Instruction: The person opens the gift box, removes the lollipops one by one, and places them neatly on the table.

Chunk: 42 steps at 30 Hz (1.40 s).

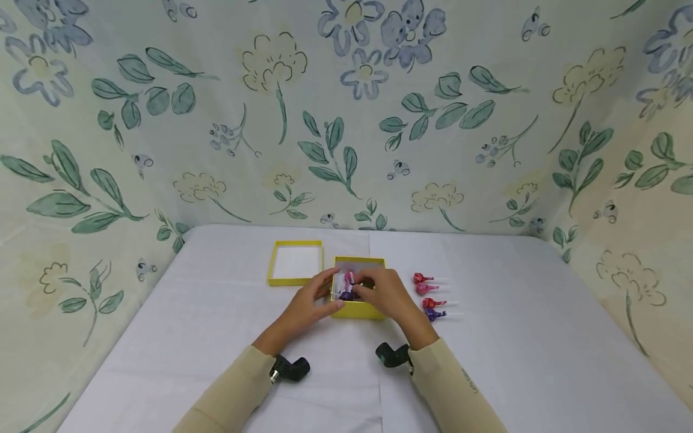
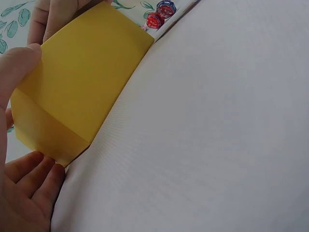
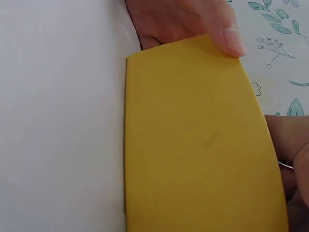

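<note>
An open yellow box [image 1: 358,311] stands on the white-covered table, with pink and purple wrapped lollipops [image 1: 346,295] inside. My left hand [image 1: 304,305] grips the box at its left front corner. In the left wrist view, the thumb [image 2: 21,65] lies at the front wall's upper edge and the fingers [image 2: 36,176] touch the side wall. Over the box's right side reaches my right hand [image 1: 385,293], its thumb and index finger pinching a lollipop inside. The box's front wall [image 3: 193,125] hides most of those fingers in the right wrist view.
A yellow-rimmed lid [image 1: 292,281] with a white inside lies behind and left of the box. To the right, several wrapped lollipops, among them a red one [image 1: 428,303] and a purple one [image 1: 433,314], lie in a column. Flower-patterned cloth [image 1: 335,120] surrounds the table [image 1: 216,300].
</note>
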### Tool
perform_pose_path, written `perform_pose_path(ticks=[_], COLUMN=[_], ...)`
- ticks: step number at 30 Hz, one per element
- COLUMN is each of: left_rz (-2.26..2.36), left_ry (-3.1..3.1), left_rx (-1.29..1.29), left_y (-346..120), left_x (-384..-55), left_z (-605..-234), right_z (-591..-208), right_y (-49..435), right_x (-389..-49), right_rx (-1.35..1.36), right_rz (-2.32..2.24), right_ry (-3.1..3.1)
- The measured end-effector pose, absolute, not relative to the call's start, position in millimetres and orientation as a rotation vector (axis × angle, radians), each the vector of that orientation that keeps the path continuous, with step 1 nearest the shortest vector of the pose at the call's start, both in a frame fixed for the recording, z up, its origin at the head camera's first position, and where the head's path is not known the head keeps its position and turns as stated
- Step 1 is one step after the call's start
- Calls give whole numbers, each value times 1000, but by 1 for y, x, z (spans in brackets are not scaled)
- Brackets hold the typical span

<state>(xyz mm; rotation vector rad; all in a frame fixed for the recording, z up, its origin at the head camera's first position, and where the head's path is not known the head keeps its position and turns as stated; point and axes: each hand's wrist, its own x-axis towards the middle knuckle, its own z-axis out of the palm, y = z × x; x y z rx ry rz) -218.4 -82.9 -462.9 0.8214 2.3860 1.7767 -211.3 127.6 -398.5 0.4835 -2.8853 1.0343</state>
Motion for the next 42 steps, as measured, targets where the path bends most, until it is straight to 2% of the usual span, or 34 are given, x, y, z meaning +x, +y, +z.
perform_pose_path(ticks=[23,33,42], left_rz=[1714,1707,1680], left_ry=[2432,2411,2443], left_rx=[768,722,727], left_y=[-82,-79,-84], left_x=[-218,-215,-219], left_z=[-462,-457,-464], right_z=[-392,-380,-382], right_y=[141,163,182], right_x=[-215,-199,-178], right_rx=[241,169,-9], right_rz=[1600,1778,1944], right_ry=[-2545,-2418,-2381])
